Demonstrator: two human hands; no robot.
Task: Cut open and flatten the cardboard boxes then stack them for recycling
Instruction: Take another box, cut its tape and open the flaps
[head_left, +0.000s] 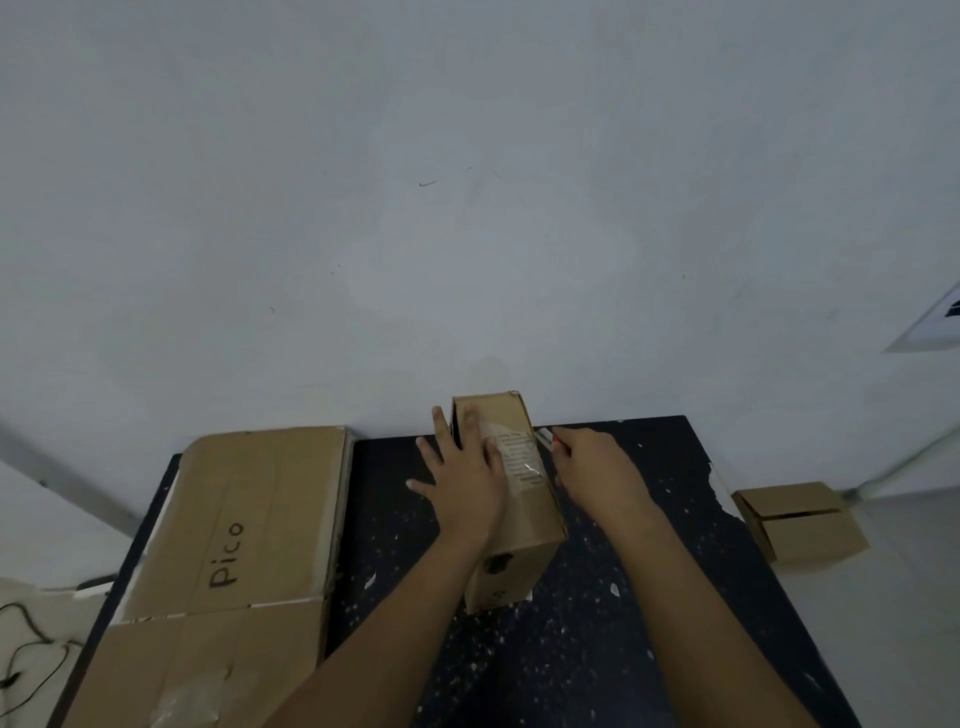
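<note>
A small brown cardboard box (524, 519) with a clear-taped white label stands on the dark speckled table (597, 649). My left hand (460, 480) lies flat on the box's top and left side, fingers spread. My right hand (597, 470) sits at the box's right edge and grips a cutter (546, 436), whose light blade tip with a bit of red shows beyond my fingers near the box's far right corner. A large flattened cardboard sheet (234, 561) marked "Pico" lies on the table's left part.
Another small cardboard box (802, 519) sits on the floor to the right of the table. A white wall rises right behind the table. Black cables (26, 649) lie on the floor at the far left.
</note>
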